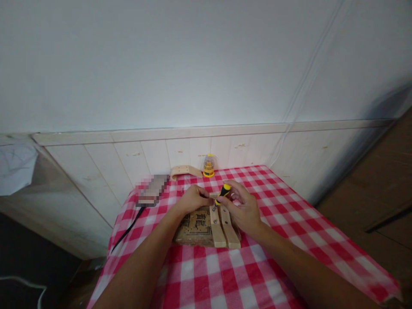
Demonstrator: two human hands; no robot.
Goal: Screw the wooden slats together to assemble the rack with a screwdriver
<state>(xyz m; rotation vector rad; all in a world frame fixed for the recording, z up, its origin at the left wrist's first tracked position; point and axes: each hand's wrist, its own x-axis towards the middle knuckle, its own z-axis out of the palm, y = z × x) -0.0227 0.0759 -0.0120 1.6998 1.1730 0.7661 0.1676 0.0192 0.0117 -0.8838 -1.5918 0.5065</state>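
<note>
Both arms reach forward over the table. The right hand bends at the wrist, and its fingers wrap tight around the screwdriver (yellow and black), which tilts down onto the wooden slats. The left hand rests knuckles up just beside it with its fingers curled in; I cannot tell if they pinch anything. The wooden slats lie on a brown board.

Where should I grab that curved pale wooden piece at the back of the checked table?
Probably across its middle span, pinching from above on the near side: the curved pale wooden piece lies flat, the wall panelling stands close behind it, and the yellow domed container crowds its right end.
</note>
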